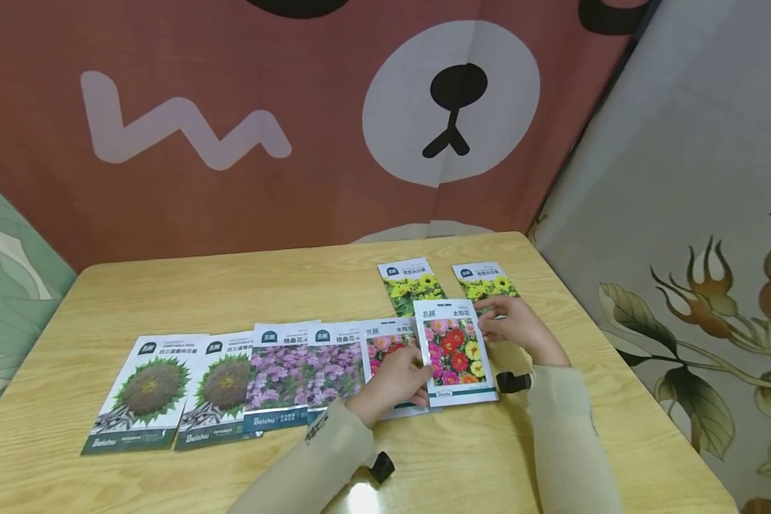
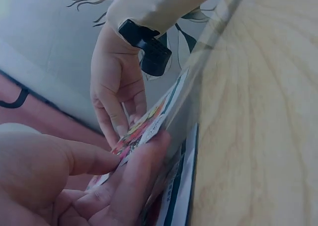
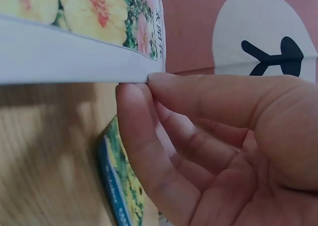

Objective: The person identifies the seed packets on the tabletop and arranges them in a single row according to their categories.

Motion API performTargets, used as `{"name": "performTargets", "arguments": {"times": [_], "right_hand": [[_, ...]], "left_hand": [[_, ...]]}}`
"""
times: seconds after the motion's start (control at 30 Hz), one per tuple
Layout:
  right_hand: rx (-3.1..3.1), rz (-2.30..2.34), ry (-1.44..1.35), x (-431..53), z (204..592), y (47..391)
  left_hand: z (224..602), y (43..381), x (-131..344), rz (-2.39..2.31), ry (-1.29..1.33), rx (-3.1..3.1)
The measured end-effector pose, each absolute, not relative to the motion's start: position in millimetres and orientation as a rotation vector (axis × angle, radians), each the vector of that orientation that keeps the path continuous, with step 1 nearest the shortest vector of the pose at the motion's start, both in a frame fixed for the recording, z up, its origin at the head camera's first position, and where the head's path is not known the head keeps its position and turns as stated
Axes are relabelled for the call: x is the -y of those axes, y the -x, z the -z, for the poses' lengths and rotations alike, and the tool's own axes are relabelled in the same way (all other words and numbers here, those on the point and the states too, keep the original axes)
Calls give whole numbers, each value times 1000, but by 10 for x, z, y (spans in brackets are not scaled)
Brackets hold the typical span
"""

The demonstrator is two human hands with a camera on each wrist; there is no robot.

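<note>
A seed packet (image 1: 452,353) with red, pink and yellow flowers is held between both hands, tilted up off the table in the left wrist view. My left hand (image 1: 395,378) pinches its left edge, thumb on the printed face and fingers behind. At the upper right edge, my right hand (image 1: 514,325) grips it between thumb and index finger (image 3: 136,116). A matching flower packet (image 1: 385,343) lies under my left hand, partly covered. Left of that, two purple-flower packets (image 1: 279,378) overlap in the row.
Two sunflower seed packets (image 1: 148,389) lie at the row's left end. Behind the held packet are two yellow-flower packets, one left (image 1: 414,285) and one right (image 1: 486,280), the right one partly behind my right hand. The wooden table (image 1: 231,293) meets a brown bear-print curtain (image 1: 231,207) at the back.
</note>
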State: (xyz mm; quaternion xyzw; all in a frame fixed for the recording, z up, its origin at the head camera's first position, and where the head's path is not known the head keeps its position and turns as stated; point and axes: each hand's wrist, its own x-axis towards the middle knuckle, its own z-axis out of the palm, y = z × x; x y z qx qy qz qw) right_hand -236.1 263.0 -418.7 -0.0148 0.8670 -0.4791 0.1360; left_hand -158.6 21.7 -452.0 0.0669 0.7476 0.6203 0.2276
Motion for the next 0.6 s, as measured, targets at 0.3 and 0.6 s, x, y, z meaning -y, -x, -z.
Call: {"name": "performTargets", "arguments": {"times": [0.3, 0.6], "right_hand": [[-2493, 1352, 4, -2599, 4352, 2441], [-2454, 1320, -34, -2558, 4441, 2465]], "left_hand": [[4519, 1575, -168, -1544, -255, -2126], [4519, 1551, -183, -1455, -256, -2160]]}}
